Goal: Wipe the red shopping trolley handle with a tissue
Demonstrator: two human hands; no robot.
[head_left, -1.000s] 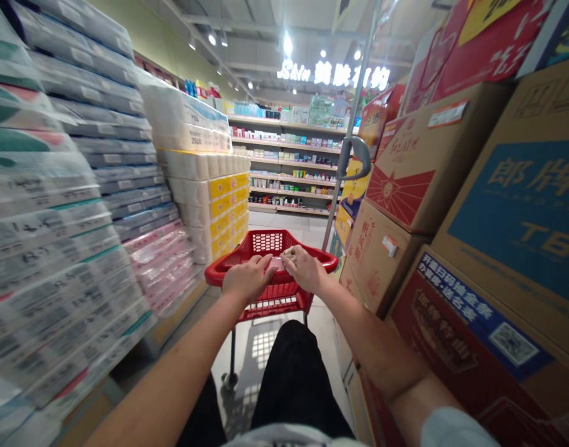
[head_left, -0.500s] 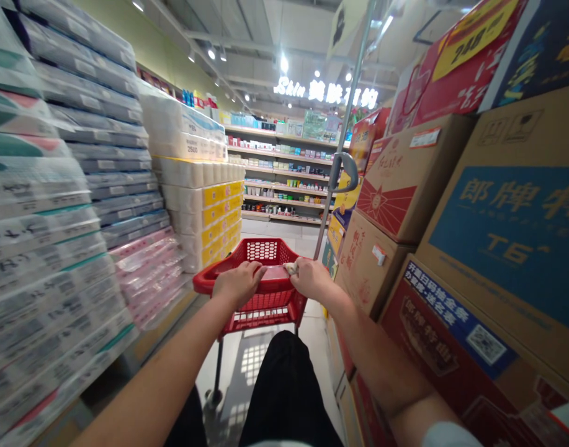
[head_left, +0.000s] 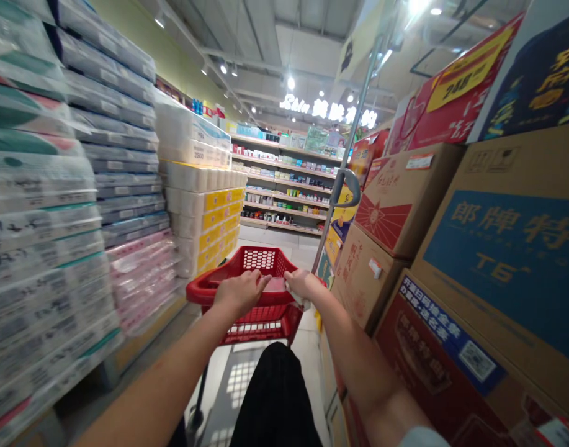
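A red plastic shopping cart (head_left: 260, 335) stands right in front of me, its basket perforated and no goods visible in it. My left hand (head_left: 240, 290) is closed over the left part of its handle. On the handle's right side, my right hand (head_left: 303, 285) is also wrapped round, with something small and whitish, perhaps crumpled paper, showing under the fingers. I cannot make out what that is. A pinkish label strip on the handle shows between the two hands.
Stacked tissue packs (head_left: 42, 236) and toilet-roll packs (head_left: 195, 198) line the left. Cartons (head_left: 498, 230) pile up close on the right, beside a metal pole with a grey handle (head_left: 345, 188). Shelves of small products (head_left: 284, 180) stand ahead across the pale floor.
My view has tilted and swung slightly, so the surroundings sit lower in the picture. Both hands stay on the cart handle. The whitish thing under my right hand shows more.
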